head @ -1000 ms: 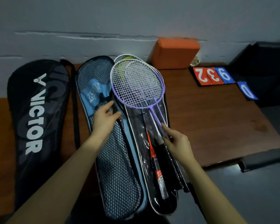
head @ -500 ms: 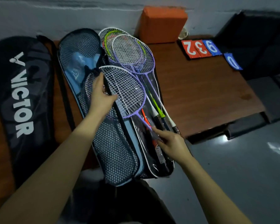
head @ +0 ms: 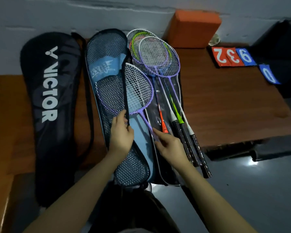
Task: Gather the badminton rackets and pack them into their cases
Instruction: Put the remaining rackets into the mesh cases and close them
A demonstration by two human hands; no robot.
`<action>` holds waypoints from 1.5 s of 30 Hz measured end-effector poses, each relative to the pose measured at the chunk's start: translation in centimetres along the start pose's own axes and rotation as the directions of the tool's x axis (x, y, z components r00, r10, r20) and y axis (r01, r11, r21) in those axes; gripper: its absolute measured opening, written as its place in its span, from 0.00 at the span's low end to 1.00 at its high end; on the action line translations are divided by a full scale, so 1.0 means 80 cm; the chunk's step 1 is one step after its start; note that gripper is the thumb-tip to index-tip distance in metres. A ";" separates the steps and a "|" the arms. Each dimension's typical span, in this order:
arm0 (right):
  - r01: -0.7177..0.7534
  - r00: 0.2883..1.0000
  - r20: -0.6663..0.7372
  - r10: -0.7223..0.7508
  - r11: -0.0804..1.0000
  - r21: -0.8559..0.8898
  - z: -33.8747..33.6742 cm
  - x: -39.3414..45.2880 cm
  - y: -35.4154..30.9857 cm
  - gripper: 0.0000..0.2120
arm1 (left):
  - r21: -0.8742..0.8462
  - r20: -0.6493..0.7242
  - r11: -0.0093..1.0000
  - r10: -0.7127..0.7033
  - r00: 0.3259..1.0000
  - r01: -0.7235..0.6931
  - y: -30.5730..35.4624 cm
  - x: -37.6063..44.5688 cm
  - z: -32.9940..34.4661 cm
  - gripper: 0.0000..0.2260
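Now left hand (head: 123, 138) fingers pinch mesh case (head: 107, 78) edge; right hand (head: 170, 145) fingers pinch purple racket (head: 138, 91) shaft.

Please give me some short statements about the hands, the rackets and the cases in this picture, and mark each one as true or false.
1. The left hand grips the edge of the mesh case. True.
2. The purple racket lies fully outside the mesh case. False: its head is partly under the mesh.
3. The right hand is at the purple racket's shaft. True.
4. The black VICTOR case lies right of the mesh case. False: it lies left.
5. An orange block stands by the wall. True.
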State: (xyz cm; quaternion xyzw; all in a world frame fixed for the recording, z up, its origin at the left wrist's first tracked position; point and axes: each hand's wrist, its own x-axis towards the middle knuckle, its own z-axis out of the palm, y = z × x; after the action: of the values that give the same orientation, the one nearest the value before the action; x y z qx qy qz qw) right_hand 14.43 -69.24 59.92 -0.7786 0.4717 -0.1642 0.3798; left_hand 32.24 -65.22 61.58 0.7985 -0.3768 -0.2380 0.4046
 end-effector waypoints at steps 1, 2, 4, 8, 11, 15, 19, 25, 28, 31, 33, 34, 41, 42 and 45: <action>0.030 0.999 -0.013 -0.031 0.998 -0.048 0.002 0.002 0.000 0.22 | -0.019 -0.026 1.000 0.009 1.000 -0.010 0.000 -0.005 -0.004 0.23; 0.057 0.998 -0.022 -0.060 0.994 -0.097 0.004 0.005 -0.003 0.22 | -0.045 -0.051 0.998 0.031 0.998 -0.033 -0.001 -0.006 -0.008 0.21; 0.109 0.993 -0.027 -0.115 0.979 -0.173 0.008 0.011 -0.013 0.23 | -0.090 -0.069 0.993 0.076 0.995 -0.082 0.001 -0.002 -0.021 0.19; 0.168 0.983 -0.029 -0.181 0.952 -0.256 0.028 0.039 -0.030 0.24 | -0.204 -0.081 0.976 0.063 0.995 -0.079 -0.003 0.009 -0.048 0.16; 0.197 0.975 -0.032 -0.218 0.928 -0.317 0.042 0.064 -0.043 0.24 | -0.253 -0.099 0.962 0.080 0.992 -0.103 -0.016 0.017 -0.066 0.14; 0.186 0.977 -0.035 -0.210 0.924 -0.335 0.060 0.097 -0.061 0.23 | -0.311 -0.047 0.948 0.054 0.997 -0.066 -0.026 0.028 -0.077 0.15; 0.121 0.987 -0.063 -0.151 0.933 -0.338 0.074 0.136 -0.073 0.22 | -0.368 -0.026 0.930 0.013 1.000 -0.022 -0.037 0.036 -0.087 0.15; 0.142 0.986 -0.029 -0.166 0.908 -0.395 0.097 0.155 -0.065 0.22 | -0.340 0.003 0.938 -0.078 0.997 0.075 -0.055 0.044 -0.090 0.15; 0.186 0.979 0.009 -0.204 0.874 -0.449 0.105 0.147 -0.049 0.24 | -0.264 0.011 0.964 -0.044 0.999 0.046 -0.068 0.046 -0.085 0.15; 0.227 0.969 0.028 -0.245 0.844 -0.485 0.099 0.138 -0.040 0.23 | -0.164 -0.002 0.986 0.004 1.000 -0.004 -0.079 0.041 -0.077 0.15; 0.236 0.966 0.019 -0.256 0.855 -0.461 0.087 0.121 -0.035 0.21 | -0.093 0.013 0.994 0.066 0.998 -0.064 -0.085 0.032 -0.071 0.17; 0.243 0.963 0.006 -0.269 0.860 -0.448 0.080 0.107 -0.031 0.21 | -0.063 0.041 0.994 0.097 0.994 -0.094 -0.087 0.025 -0.067 0.19; 0.307 0.951 0.067 -0.302 0.888 -0.342 0.034 0.001 0.009 0.19 | 0.241 0.222 0.944 0.173 0.960 -0.226 -0.091 -0.053 -0.037 0.39; 0.318 0.947 0.080 -0.310 0.884 -0.342 0.028 -0.010 0.014 0.19 | 0.275 0.204 0.933 0.178 0.962 -0.231 -0.091 -0.066 -0.034 0.39; 0.390 0.921 0.133 -0.368 0.840 -0.377 0.014 -0.048 0.026 0.20 | 0.324 0.164 0.923 0.164 0.973 -0.210 -0.094 -0.106 -0.022 0.36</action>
State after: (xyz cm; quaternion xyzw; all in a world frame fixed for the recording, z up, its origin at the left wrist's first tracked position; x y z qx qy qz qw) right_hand 11.90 -66.01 58.02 -0.9211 0.3213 -0.1156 0.1872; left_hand 31.40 -54.75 57.00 0.7986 -0.5131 -0.1828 0.2560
